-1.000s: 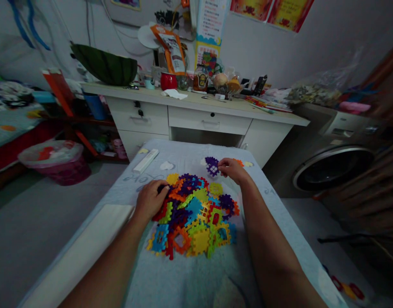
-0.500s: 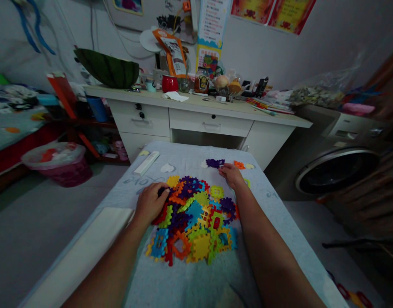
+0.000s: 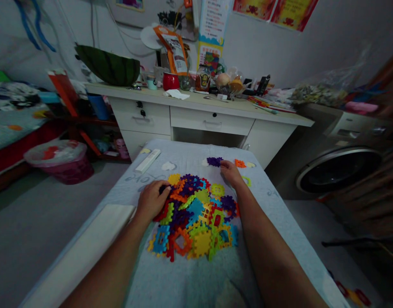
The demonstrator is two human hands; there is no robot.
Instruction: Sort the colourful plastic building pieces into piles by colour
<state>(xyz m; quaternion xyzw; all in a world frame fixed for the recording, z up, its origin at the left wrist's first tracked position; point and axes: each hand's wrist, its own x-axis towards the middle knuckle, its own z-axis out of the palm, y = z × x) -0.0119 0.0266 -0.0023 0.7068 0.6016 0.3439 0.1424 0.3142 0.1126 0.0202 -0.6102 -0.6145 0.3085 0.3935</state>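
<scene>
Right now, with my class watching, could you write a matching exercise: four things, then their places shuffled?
1. Heap of multicoloured notched plastic pieces
2. Small rounded red container
3. Pink plastic bin
4. Grey front-loading washing machine

A. On the floor, left of the cloth-covered table
B. Left hand at its edge
C. Right of the white desk
D. On the desk's top

Pairs: 1-B, 2-D, 3-A, 4-C

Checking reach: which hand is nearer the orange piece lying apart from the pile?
Right. The right hand is just left of the orange piece; the left hand is farther off, at the left edge of the pile.
</scene>
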